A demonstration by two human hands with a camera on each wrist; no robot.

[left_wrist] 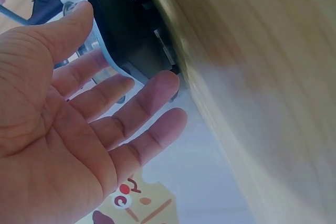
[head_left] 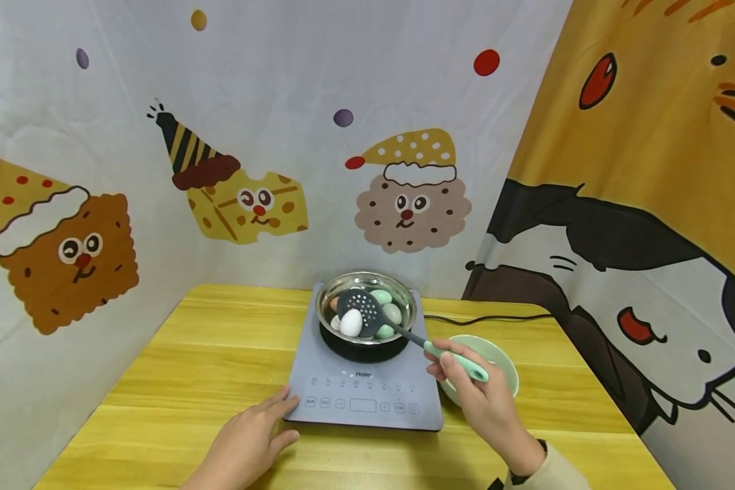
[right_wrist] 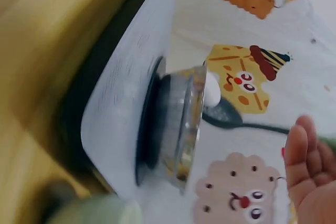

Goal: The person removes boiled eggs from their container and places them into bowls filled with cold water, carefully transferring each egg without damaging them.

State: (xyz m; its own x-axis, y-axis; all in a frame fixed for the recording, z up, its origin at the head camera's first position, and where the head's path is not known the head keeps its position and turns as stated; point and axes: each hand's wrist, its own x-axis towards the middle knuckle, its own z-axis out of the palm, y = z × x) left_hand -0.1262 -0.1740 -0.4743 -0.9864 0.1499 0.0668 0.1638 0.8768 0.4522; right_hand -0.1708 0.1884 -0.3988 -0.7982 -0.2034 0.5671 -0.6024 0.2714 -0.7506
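Note:
My right hand [head_left: 480,391] grips the light green handle of a slotted skimmer [head_left: 416,338], whose dark head lies over the metal pot. A white egg [head_left: 351,322] rests on that perforated head; in the right wrist view the egg [right_wrist: 212,88] shows above the pot rim. Inside the steel pot [head_left: 367,275] are several more eggs, pale green [head_left: 392,313], white and brown. The pot stands on a grey induction cooker [head_left: 367,395]. My left hand [head_left: 248,435], fingers extended, touches the cooker's front left corner; in the left wrist view its fingertips [left_wrist: 165,82] are at the cooker's edge.
A light green bowl [head_left: 507,361] stands right of the cooker, partly hidden behind my right hand. A black cord [head_left: 486,318] runs along the back of the wooden table [head_left: 220,354]. A printed cloth [head_left: 269,82] hangs behind the table.

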